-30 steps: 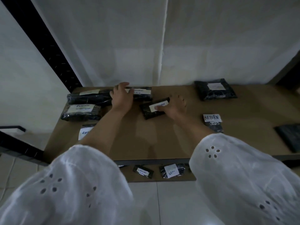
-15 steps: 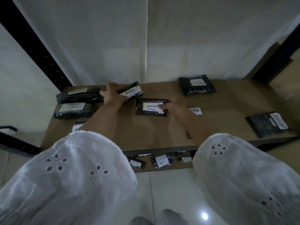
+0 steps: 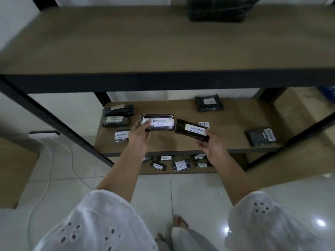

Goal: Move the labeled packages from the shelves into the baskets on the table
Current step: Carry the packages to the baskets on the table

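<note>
Left hand grips left package by near-left corner; right hand pinches right package at near-right end.

Three brown wooden shelf boards are in view. There are about fifteen black plastic-wrapped packages, most with white paper labels. One is a top-shelf package, six are middle-shelf packages, and roughly six are small bottom-shelf packages. The left hand holds one left package, and the right hand holds one right package.
</note>
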The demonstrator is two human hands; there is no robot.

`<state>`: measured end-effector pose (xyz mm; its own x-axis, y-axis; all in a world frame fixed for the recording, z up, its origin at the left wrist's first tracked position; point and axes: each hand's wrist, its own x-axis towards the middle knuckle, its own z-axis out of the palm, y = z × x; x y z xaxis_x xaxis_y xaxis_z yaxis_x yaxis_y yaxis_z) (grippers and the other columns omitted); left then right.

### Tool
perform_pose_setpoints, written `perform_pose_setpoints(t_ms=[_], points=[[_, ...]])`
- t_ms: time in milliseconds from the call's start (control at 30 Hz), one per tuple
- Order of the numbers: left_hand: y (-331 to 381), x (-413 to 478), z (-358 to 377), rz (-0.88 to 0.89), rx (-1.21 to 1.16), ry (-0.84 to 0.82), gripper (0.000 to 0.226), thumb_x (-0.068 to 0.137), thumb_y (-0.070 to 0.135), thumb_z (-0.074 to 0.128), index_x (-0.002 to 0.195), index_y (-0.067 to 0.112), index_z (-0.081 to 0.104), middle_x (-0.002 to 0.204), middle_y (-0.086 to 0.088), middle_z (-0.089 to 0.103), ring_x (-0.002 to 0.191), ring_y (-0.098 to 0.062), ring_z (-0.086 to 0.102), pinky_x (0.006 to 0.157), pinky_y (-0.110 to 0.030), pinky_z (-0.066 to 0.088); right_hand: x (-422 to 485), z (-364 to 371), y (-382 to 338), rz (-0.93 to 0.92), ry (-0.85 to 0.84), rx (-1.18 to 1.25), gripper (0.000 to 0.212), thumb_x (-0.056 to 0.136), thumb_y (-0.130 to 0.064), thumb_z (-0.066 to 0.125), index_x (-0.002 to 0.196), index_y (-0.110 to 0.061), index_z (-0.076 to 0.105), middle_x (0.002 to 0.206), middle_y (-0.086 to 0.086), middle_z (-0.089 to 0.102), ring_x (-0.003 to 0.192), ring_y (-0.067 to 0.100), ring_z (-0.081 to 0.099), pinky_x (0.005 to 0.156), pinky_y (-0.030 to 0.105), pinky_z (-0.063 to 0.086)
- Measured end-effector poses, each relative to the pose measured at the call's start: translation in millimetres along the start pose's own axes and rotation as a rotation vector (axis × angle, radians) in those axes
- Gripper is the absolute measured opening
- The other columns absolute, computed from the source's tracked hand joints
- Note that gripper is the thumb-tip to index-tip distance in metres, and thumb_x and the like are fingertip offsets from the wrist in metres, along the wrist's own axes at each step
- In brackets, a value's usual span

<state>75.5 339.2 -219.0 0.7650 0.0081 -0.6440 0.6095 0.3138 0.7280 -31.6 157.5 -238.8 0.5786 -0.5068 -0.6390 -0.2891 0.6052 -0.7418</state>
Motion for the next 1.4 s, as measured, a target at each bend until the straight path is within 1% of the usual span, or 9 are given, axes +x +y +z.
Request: perform_pose_setpoints(t_ms=[67, 267, 433, 667, 800, 900, 1000, 1233, 1400], points=[[0, -34, -4, -0.044, -0.079, -0.005, 0.049, 0.078, 0.013, 0.073, 0.125, 0.021, 0.058, 0.113, -0.006, 0.065, 0.099, -0.017, 0.063, 0.078, -0.025, 0.055, -28, -12, -11, -0.039, 0.030, -0.016, 0.019, 0.100, -0.028, 0.045, 0.094, -0.013, 0.055, 0.089, 0.012, 0.069, 0.061, 0.019, 0.069, 0.053, 0.025, 0.057], [-11, -108, -4, -0.047, -0.170, -0.103, 0.046, 0.082, 0.010, 0.070, 0.125, 0.012, 0.056, 0.096, -0.007, 0.067, 0.087, -0.015, 0.065, 0.065, -0.021, 0.050, -90, -54, -33, -0.251, 0.143, 0.008, 0.017, 0.100, -0.028, 0.044, 0.103, -0.013, 0.052, 0.087, 0.007, 0.065, 0.046, 0.009, 0.062, 0.042, 0.015, 0.046], [-29, -155, 20, 0.003, -0.140, -0.155, 0.040, 0.082, 0.008, 0.069, 0.120, 0.015, 0.055, 0.093, -0.007, 0.066, 0.085, -0.015, 0.064, 0.065, -0.023, 0.049, -116, -97, -41, -0.314, 0.138, 0.037, 0.012, 0.100, -0.029, 0.043, 0.101, -0.021, 0.052, 0.083, 0.002, 0.065, 0.044, 0.010, 0.056, 0.052, 0.020, 0.051], [-89, -227, 92, 0.047, -0.148, -0.207, 0.041, 0.082, 0.009, 0.069, 0.121, 0.010, 0.057, 0.097, -0.008, 0.067, 0.089, -0.016, 0.065, 0.060, -0.021, 0.052, -118, -208, -94, -0.413, 0.109, -0.001, 0.021, 0.101, -0.031, 0.040, 0.110, -0.017, 0.053, 0.104, 0.012, 0.063, 0.077, 0.022, 0.062, 0.044, 0.018, 0.047], [-145, -273, 152, 0.012, -0.171, -0.239, 0.039, 0.082, 0.009, 0.069, 0.119, 0.010, 0.057, 0.100, -0.011, 0.067, 0.092, -0.018, 0.065, 0.065, -0.024, 0.051, -117, -296, -134, -0.498, 0.123, -0.018, 0.019, 0.102, -0.027, 0.039, 0.095, -0.018, 0.054, 0.080, 0.003, 0.064, 0.048, 0.004, 0.061, 0.037, 0.017, 0.044], [-184, -305, 200, -0.028, -0.151, -0.282, 0.026, 0.083, 0.009, 0.068, 0.107, 0.009, 0.059, 0.105, -0.013, 0.065, 0.091, -0.017, 0.063, 0.067, -0.024, 0.050, -117, -360, -163, -0.524, 0.163, -0.047, 0.027, 0.102, -0.025, 0.038, 0.081, -0.019, 0.053, 0.058, -0.007, 0.064, 0.034, 0.003, 0.054, 0.034, 0.014, 0.036], [-214, -332, 247, -0.044, -0.138, -0.346, 0.038, 0.084, 0.009, 0.067, 0.119, 0.008, 0.054, 0.101, -0.012, 0.065, 0.090, -0.018, 0.063, 0.069, -0.024, 0.052, -115, -419, -189, -0.528, 0.204, -0.052, 0.025, 0.102, -0.027, 0.036, 0.086, -0.020, 0.054, 0.066, -0.001, 0.064, 0.031, 0.008, 0.051, 0.043, 0.020, 0.031], [-265, -368, 354, -0.055, -0.031, -0.488, 0.030, 0.086, 0.008, 0.064, 0.115, 0.007, 0.057, 0.094, -0.009, 0.066, 0.086, -0.017, 0.062, 0.075, -0.025, 0.053, -98, -519, -246, -0.542, 0.339, 0.036, 0.027, 0.101, -0.032, 0.039, 0.082, -0.024, 0.056, 0.076, -0.001, 0.061, 0.060, 0.015, 0.056, 0.051, 0.022, 0.044], [-293, -375, 440, -0.059, -0.002, -0.539, 0.009, 0.086, 0.007, 0.063, 0.092, 0.013, 0.060, 0.084, -0.005, 0.065, 0.077, -0.012, 0.062, 0.069, -0.022, 0.052, -61, -583, -294, -0.549, 0.400, 0.019, 0.026, 0.101, -0.035, 0.038, 0.084, -0.025, 0.056, 0.085, 0.001, 0.061, 0.070, 0.016, 0.057, 0.057, 0.024, 0.042]])
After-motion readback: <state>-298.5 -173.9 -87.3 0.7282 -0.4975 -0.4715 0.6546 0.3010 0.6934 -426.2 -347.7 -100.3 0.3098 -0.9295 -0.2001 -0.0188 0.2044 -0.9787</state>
